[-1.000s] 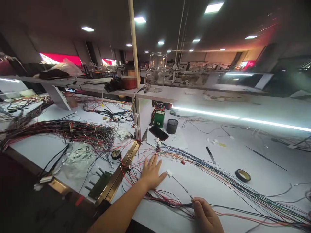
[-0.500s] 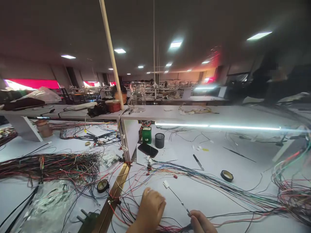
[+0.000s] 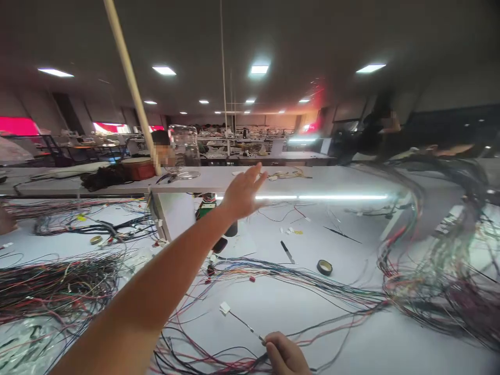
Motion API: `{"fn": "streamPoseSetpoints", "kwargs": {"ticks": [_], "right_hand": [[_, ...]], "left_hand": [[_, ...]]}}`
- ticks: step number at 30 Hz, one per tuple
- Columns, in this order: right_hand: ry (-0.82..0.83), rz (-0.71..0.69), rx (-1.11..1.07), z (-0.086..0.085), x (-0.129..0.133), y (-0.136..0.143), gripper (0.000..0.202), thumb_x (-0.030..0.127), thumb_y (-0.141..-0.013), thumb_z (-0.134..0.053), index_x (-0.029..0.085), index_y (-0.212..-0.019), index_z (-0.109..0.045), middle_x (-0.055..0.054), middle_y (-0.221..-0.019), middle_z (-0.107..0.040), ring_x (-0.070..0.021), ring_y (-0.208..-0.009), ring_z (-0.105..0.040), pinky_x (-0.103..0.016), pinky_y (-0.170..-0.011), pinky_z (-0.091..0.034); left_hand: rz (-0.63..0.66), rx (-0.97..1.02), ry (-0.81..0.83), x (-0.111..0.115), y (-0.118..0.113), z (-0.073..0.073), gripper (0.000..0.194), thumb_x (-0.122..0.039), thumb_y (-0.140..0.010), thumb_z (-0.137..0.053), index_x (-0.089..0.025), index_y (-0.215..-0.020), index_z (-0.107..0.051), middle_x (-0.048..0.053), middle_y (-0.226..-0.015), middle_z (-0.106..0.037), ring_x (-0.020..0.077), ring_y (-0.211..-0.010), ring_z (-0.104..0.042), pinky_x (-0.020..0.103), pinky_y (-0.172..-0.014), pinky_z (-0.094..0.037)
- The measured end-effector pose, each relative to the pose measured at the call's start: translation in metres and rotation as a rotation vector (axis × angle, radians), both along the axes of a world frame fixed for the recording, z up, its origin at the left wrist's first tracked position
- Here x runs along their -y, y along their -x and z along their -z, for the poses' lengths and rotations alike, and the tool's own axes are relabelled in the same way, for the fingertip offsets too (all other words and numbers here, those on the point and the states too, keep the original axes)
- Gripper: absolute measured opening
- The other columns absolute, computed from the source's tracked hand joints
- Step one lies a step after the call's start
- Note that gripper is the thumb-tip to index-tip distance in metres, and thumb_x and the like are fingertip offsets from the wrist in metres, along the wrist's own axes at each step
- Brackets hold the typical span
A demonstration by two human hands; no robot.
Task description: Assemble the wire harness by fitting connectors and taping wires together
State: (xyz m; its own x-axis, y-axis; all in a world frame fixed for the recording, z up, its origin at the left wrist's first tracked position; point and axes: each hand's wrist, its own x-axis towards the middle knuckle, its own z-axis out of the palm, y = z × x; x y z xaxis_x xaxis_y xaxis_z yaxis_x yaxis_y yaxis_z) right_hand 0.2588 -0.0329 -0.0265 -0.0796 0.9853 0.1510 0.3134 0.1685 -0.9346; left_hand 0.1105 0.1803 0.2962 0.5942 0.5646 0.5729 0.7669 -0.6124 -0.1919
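My left hand (image 3: 242,191) reaches far forward at the edge of the raised shelf (image 3: 219,179), its fingers stretched and somewhat apart, nothing visible in them. Just past its fingertips lies a small bundle of yellowish wires (image 3: 291,174) on the shelf; I cannot tell whether they touch. Low in the view, my right hand (image 3: 287,354) pinches a thin dark wire (image 3: 242,324) between thumb and forefinger. A white connector (image 3: 224,308) sits at the wire's far end, above the white tabletop (image 3: 312,307). Below the hand run loose red and black wires (image 3: 207,351).
A long wire bundle (image 3: 297,278) crosses the table to a tangle at right. Behind it lie a black tape roll (image 3: 324,267), a knife-like tool (image 3: 288,252) and a dark pointed tool (image 3: 342,235). A glass jar (image 3: 191,151) stands on the shelf; a person (image 3: 161,148) is behind.
My left hand has risen from the table and reached forward to the shelf, its fingers spreading. My right hand still pinches the wire. The view has turned to the right.
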Motion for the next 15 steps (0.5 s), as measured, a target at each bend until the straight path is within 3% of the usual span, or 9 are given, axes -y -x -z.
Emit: {"fn": "streamPoseSetpoints", "kwargs": {"ticks": [3, 8, 9, 12, 15], "right_hand": [[-0.027, -0.063, 0.000, -0.004, -0.001, -0.003, 0.041, 0.054, -0.090, -0.041, 0.021, -0.085, -0.065, -0.004, -0.073, -0.065, -0.0176, -0.068, -0.058, -0.025, -0.066, -0.045], [0.007, -0.035, -0.015, -0.013, -0.003, -0.002, 0.030, 0.044, -0.087, -0.049, 0.020, -0.084, -0.067, -0.003, -0.072, -0.067, -0.0166, -0.068, -0.060, -0.024, -0.066, -0.045], [0.030, -0.023, -0.014, -0.016, -0.002, -0.001, 0.026, 0.040, -0.086, -0.051, 0.020, -0.084, -0.068, -0.003, -0.074, -0.068, -0.0165, -0.071, -0.061, -0.024, -0.067, -0.045], [0.082, -0.009, -0.026, -0.023, -0.002, 0.002, 0.017, 0.028, -0.083, -0.054, 0.020, -0.084, -0.070, -0.002, -0.077, -0.070, -0.0156, -0.074, -0.063, -0.022, -0.069, -0.045], [0.089, 0.000, -0.055, -0.025, -0.002, 0.003, 0.017, 0.025, -0.082, -0.054, 0.020, -0.085, -0.070, -0.001, -0.076, -0.070, -0.0149, -0.073, -0.062, -0.021, -0.068, -0.045]], "left_hand": [[-0.098, -0.071, 0.083, -0.026, -0.015, 0.002, 0.061, -0.050, -0.090, -0.044, -0.016, -0.140, -0.039, 0.015, -0.150, -0.034, 0.0289, -0.138, -0.031, 0.045, -0.108, -0.029], [-0.044, 0.066, -0.001, -0.033, -0.004, 0.005, 0.038, -0.039, -0.094, -0.039, -0.017, -0.119, -0.058, 0.011, -0.117, -0.065, 0.0272, -0.111, -0.058, 0.039, -0.093, -0.042], [-0.015, 0.067, -0.020, -0.034, 0.001, 0.004, 0.036, -0.040, -0.093, -0.041, -0.017, -0.114, -0.060, 0.011, -0.114, -0.066, 0.0279, -0.108, -0.059, 0.039, -0.091, -0.043], [0.084, 0.038, -0.109, -0.039, 0.013, 0.000, 0.031, -0.039, -0.091, -0.044, -0.019, -0.104, -0.062, 0.012, -0.130, -0.056, 0.0291, -0.118, -0.052, 0.039, -0.094, -0.041], [0.051, 0.015, -0.078, -0.042, 0.016, -0.004, 0.031, -0.039, -0.092, -0.040, -0.020, -0.105, -0.061, 0.010, -0.117, -0.064, 0.0279, -0.107, -0.058, 0.036, -0.081, -0.044]]}}
